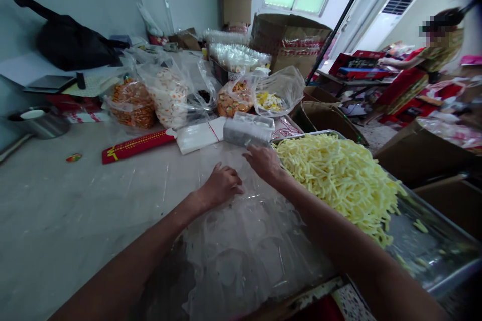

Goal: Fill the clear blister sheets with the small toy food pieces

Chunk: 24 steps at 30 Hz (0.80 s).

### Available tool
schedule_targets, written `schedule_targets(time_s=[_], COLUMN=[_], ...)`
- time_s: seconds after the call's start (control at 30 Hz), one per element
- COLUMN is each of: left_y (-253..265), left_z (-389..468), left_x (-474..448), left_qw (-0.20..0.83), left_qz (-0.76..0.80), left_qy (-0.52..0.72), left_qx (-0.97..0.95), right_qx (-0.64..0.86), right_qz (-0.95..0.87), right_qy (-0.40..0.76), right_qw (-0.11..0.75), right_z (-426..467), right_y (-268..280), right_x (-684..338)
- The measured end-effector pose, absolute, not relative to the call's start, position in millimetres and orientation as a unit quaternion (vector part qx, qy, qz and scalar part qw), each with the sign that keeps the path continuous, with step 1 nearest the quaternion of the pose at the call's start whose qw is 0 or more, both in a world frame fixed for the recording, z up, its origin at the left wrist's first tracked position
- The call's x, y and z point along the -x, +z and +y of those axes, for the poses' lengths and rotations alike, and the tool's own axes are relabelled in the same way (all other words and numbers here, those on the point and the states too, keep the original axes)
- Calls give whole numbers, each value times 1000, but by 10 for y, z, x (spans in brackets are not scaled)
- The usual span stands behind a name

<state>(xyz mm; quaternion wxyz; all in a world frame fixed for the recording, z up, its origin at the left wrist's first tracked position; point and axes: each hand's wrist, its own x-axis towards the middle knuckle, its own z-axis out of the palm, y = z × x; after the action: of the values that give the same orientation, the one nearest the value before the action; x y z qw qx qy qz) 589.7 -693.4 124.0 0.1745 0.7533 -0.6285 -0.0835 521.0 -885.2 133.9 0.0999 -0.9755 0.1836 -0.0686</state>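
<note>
My left hand [222,184] rests low over a clear moulded plastic sheet [248,251] on the table, fingers loosely bent, thumb apart. My right hand [264,163] is a little farther off and to the right, fingers curved and apart, by the near edge of a stack of clear plastic trays [248,129]. Neither hand shows a thing clearly gripped. Beside my right forearm, a metal tray [437,241] carries a heap of pale yellow stick-shaped pieces [339,180]. Glare blurs the sheet's edges.
A red strip [137,146] and white sheets [199,135] lie beyond my hands. Behind stand bags of orange snacks [133,103] and white pieces [169,100]. A metal pot [39,123] is at left. Open cardboard boxes [425,155] and a person [433,55] are at right.
</note>
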Motion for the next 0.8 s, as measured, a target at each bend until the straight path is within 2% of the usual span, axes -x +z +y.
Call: schedule_targets(time_s=[0.13, 0.2, 0.3, 0.4, 0.47, 0.53, 0.63, 0.73, 0.8], left_y=[1219, 1250, 1263, 1238, 1254, 1337, 1577, 1827, 1935], left_z=[-6928, -6942, -6972, -7000, -7029, -7072, -7144, -7174, -7160], left_x=[-5882, -5902, -5931, -5970, -6018, -6088, -6186, -6191, -6135], left_qw=[159, 159, 185, 290, 407, 534, 693, 759, 766], left_qz=[-611, -607, -608, -597, -516, -370, -226, -211, -199], left_qy=[-82, -96, -113, -118, -92, -62, -151, -257, -259], left_qx=[-771, -773, -764, -739, -748, -757, -668, -560, -554], right_qx=[969, 971, 973, 963, 950, 937, 890, 777, 729], right_qz=[168, 183, 199, 196, 194, 182, 152, 129, 129], right_qy=[-179, -155, -119, -186, -237, -267, -225, -136, -112], right_qw=[-10, -26, -5, 17, 51, 132, 365, 601, 663], right_z=[-9082, -9216, -9342, -9389, -9404, -9402, -9328, -9182, -9107], right_y=[1559, 1551, 1479, 1523, 1655, 1819, 1980, 1962, 1915], right_x=[-5467, -5662, -5847, -5825, -5734, -5616, -5409, -5177, -5022])
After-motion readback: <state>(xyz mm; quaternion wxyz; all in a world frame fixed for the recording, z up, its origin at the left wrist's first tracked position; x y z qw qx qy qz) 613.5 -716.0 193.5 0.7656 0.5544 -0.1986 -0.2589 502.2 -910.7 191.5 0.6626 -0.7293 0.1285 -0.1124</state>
